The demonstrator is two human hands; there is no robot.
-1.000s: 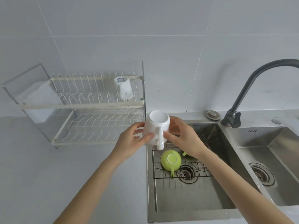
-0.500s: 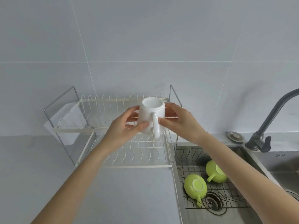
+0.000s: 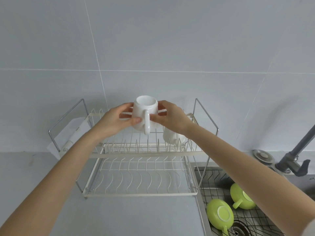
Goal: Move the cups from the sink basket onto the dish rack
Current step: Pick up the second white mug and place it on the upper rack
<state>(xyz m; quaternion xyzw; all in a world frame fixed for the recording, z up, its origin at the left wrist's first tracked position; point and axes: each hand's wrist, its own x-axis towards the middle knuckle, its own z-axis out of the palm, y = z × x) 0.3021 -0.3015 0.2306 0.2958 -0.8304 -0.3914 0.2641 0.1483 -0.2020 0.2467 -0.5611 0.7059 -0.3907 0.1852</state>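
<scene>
Both hands hold a white mug [image 3: 144, 114] upside down, base up and handle toward me, just above the upper tier of the two-tier wire dish rack [image 3: 141, 155]. My left hand [image 3: 115, 123] grips its left side, my right hand [image 3: 170, 119] its right side. A second white cup [image 3: 172, 139] stands on the upper tier, partly hidden behind my right hand. Two green cups [image 3: 220, 215] [image 3: 242, 196] lie upside down in the black wire sink basket [image 3: 255, 218] at the lower right.
A grey faucet [image 3: 296, 155] rises at the right edge, with a round metal cap [image 3: 262, 155] beside it. The sink drain [image 3: 238, 230] sits under the basket. A white cloth [image 3: 68, 138] hangs at the rack's left end. Grey counter [image 3: 136, 217] lies in front of the rack.
Both hands carried the white mug from above the sink leftward and up to the rack's upper tier; the view followed to the left.
</scene>
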